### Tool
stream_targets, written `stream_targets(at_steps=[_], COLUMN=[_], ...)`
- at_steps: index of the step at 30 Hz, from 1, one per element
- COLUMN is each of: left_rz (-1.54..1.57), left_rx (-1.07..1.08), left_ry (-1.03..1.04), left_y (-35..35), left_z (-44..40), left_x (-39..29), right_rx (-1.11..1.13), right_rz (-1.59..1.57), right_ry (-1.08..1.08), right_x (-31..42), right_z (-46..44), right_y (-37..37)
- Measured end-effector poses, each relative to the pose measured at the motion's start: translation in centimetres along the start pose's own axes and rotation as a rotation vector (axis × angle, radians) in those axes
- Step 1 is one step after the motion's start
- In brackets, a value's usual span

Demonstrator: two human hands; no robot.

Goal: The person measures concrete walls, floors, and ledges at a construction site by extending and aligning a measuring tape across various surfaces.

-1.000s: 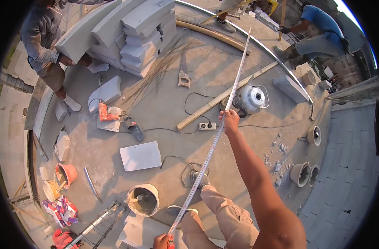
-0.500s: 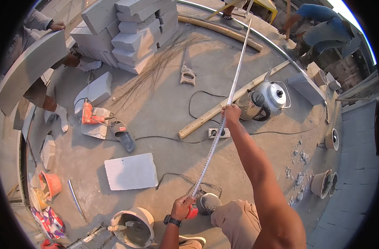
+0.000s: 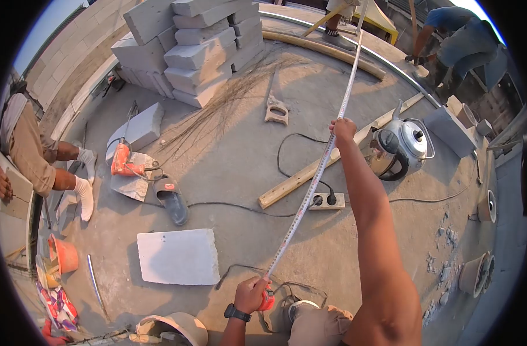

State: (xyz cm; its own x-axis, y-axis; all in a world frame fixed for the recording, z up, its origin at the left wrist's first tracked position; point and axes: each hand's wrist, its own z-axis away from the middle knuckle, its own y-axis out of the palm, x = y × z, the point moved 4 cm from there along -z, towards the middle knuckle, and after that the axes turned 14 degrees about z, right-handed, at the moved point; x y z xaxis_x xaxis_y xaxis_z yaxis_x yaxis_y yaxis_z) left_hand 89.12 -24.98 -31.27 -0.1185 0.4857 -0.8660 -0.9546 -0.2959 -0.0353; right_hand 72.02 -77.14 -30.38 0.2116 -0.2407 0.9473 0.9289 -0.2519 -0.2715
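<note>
My left hand [image 3: 252, 293], with a dark watch on its wrist, is closed round the red case of a tape measure [image 3: 268, 300] low in the view. The white tape blade [image 3: 310, 197] runs out of the case, up and to the right, well past my other hand. My right hand [image 3: 344, 129] grips the blade about midway, arm stretched forward. Under the blade lie a wooden batten [image 3: 278, 193] and a power socket strip [image 3: 334, 201] with a plug in it. A metal kettle [image 3: 414, 138] and a glass jug [image 3: 384, 147] stand right of my right hand.
Grey blocks [image 3: 197, 55] are stacked at the back, with a handsaw [image 3: 277, 109] nearby. An orange drill [image 3: 123, 161], a sandal [image 3: 171, 202] and a pale block [image 3: 179, 256] lie left. Cables cross the floor. A bucket [image 3: 185, 328] stands below; co-workers are at the left and upper right.
The co-worker at left has carried a large block down toward the left edge. My view has shifted, so the floor items sit differently. Both my hands keep their hold on the tape measure.
</note>
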Motion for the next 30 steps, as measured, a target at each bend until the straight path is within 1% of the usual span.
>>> stream_targets(at_steps=[1, 3, 7, 10, 12, 16, 18, 22, 23, 25, 27, 28, 30], left_rz=[0.002, -0.035, -0.055, -0.072, -0.073, -0.108, -0.094, -0.081, -0.127, -0.159, -0.222, -0.183, -0.280], left_rx=[-0.005, -0.010, -0.026, -0.015, -0.010, -0.008, -0.017, -0.020, -0.017, -0.034, -0.022, -0.088, -0.039], left_ry=[0.003, -0.063, -0.062, -0.098, -0.048, -0.068, -0.020, -0.009, -0.016, -0.035, -0.151, -0.181, -0.270], left_y=[0.2, 0.5, 1.3, 1.4, 1.3, 0.8, 0.7, 0.2, -0.1, -0.9, -1.6, -2.4, -3.9], left_z=[-0.3, -0.4, 0.3, 0.9, 1.1, 1.1, 1.2, 1.5, 1.7, 2.7, 4.6, 5.9, 9.5], left_x=[0.2, 1.2, 1.2, 1.4, 1.1, 1.8, 1.8, 1.9, 2.3, 2.7, 3.6, 3.8, 4.8], right_rx=[0.004, 0.003, 0.029, 0.080, 0.087, 0.048, 0.037, 0.054, 0.069, 0.111, 0.178, 0.229, 0.297], right_rz=[-0.002, -0.046, -0.066, -0.094, -0.084, -0.029, -0.012, 0.015, -0.018, -0.040, -0.134, -0.179, -0.148], right_ry=[-0.004, 0.042, 0.085, 0.100, 0.059, 0.055, 0.031, -0.001, -0.001, -0.001, 0.055, 0.098, 0.161], right_x=[-0.3, -1.6, -3.4, -4.4, -4.6, -4.7, -4.7, -4.8, -4.9, -5.3, -7.1, -8.1, -8.5], right_z=[-0.7, -1.6, -1.7, -1.1, -0.6, 0.2, 0.1, -0.2, 0.1, 1.2, 3.1, 4.3, 8.1], right_y=[0.1, 0.4, 0.4, 0.6, 0.7, 0.4, 0.2, 0.4, 0.4, 0.8, 1.5, 1.8, 1.6])
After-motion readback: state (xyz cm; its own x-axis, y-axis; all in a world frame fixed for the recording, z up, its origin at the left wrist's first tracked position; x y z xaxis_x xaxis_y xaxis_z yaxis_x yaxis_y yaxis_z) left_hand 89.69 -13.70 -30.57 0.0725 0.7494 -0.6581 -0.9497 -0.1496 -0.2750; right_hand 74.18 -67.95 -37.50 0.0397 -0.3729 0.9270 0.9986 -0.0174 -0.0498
